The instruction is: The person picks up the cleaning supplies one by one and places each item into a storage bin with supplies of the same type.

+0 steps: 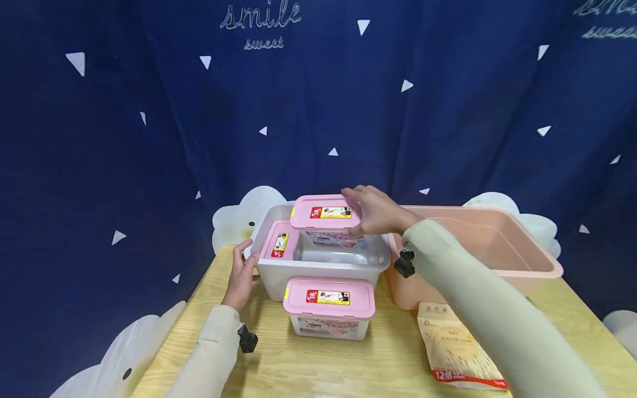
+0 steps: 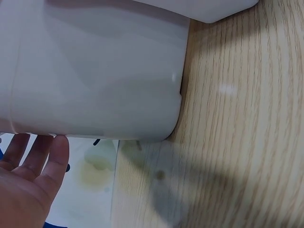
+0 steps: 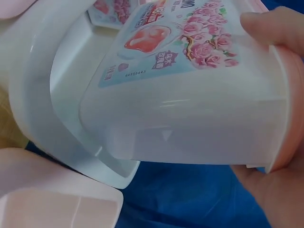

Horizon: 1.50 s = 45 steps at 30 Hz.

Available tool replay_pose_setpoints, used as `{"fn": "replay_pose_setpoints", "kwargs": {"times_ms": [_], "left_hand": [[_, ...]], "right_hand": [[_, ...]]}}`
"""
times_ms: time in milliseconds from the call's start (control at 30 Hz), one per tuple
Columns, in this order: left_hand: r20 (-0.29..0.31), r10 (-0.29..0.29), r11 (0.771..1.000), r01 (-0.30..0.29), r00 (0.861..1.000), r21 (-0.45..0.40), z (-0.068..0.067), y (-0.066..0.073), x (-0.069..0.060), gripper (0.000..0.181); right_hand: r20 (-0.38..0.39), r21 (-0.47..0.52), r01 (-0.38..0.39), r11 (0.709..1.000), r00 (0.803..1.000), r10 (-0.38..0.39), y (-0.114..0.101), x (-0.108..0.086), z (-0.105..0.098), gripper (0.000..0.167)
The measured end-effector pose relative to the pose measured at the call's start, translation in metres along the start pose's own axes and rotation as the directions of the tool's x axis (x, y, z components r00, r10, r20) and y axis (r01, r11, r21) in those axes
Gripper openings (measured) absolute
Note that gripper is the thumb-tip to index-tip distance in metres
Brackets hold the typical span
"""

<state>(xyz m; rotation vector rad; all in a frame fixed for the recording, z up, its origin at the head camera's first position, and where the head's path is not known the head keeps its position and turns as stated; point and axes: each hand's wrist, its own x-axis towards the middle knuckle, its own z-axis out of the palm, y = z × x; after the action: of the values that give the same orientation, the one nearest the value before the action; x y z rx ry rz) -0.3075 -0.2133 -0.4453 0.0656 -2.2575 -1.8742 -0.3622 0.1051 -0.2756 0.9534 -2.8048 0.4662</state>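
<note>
My right hand [image 1: 374, 210] grips the lidded end of a pink-lidded plastic box [image 1: 323, 212] with a rose-printed label. This box is tilted over the right part of a pale grey bin [image 1: 318, 270]; in the right wrist view the thumb and fingers hold the box's lid end [image 3: 289, 104]. At the bin's left corner, my left hand [image 1: 241, 276] touches the rim and outer wall, its fingers [image 2: 54, 161] lightly bent. Inside the bin's left side stands another pink-lidded box [image 1: 280, 241]. A third pink-lidded box [image 1: 328, 307] sits on the table before the bin.
A larger peach bin [image 1: 527, 249] stands to the right of the grey one. Near my right forearm a paper-like yellow pouch [image 1: 460, 348] lies on the wooden table [image 1: 378, 370]. A dark blue curtain [image 1: 318, 110] hangs behind.
</note>
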Motion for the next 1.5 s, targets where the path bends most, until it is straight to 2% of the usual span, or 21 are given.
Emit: {"fn": "replay_pose_setpoints", "kwargs": {"times_ms": [133, 333, 500, 700, 933, 1067, 1167, 1333, 1500], "left_hand": [[0.001, 0.002, 1.000, -0.002, 1.000, 0.010, -0.001, 0.002, 0.000, 0.053], [0.022, -0.026, 1.000, 0.026, 0.999, 0.006, 0.000, 0.001, -0.004, 0.053], [0.010, -0.008, 1.000, 0.008, 1.000, 0.016, 0.000, 0.001, -0.001, 0.052], [-0.018, -0.012, 0.999, 0.013, 1.000, 0.035, -0.003, 0.003, -0.001, 0.051], [0.007, -0.008, 1.000, 0.008, 1.000, 0.030, 0.000, 0.005, 0.001, 0.052], [-0.014, -0.009, 0.999, 0.010, 1.000, 0.031, 0.000, 0.006, 0.001, 0.050], [-0.020, -0.009, 1.000, 0.010, 1.000, 0.030, 0.001, 0.005, 0.001, 0.050], [-0.010, -0.016, 1.000, 0.016, 1.000, 0.026, 0.002, 0.004, 0.001, 0.051], [-0.017, -0.013, 1.000, 0.014, 1.000, 0.027, 0.002, 0.005, 0.001, 0.051]], "right_hand": [[0.009, 0.002, -0.010, 1.000, 1.000, 0.010, 0.002, 0.008, 0.006, 0.092], [0.060, 0.037, -0.065, 0.997, 0.996, 0.063, 0.007, 0.015, 0.023, 0.093], [0.040, -0.003, -0.030, 1.000, 0.999, 0.030, 0.009, 0.024, 0.029, 0.090], [0.030, -0.033, 0.040, 0.999, 0.999, -0.039, 0.005, 0.033, 0.036, 0.082], [0.058, -0.039, 0.038, 0.998, 0.998, -0.036, 0.007, 0.035, 0.042, 0.073], [0.070, -0.024, 0.052, 0.998, 0.996, -0.050, 0.011, 0.036, 0.050, 0.078], [0.081, -0.022, 0.033, 0.999, 0.996, -0.031, 0.015, 0.035, 0.058, 0.083], [0.096, -0.011, -0.015, 1.000, 0.995, 0.016, 0.024, 0.033, 0.068, 0.083], [0.097, 0.018, -0.030, 0.999, 0.995, 0.028, 0.029, 0.034, 0.074, 0.086]]}}
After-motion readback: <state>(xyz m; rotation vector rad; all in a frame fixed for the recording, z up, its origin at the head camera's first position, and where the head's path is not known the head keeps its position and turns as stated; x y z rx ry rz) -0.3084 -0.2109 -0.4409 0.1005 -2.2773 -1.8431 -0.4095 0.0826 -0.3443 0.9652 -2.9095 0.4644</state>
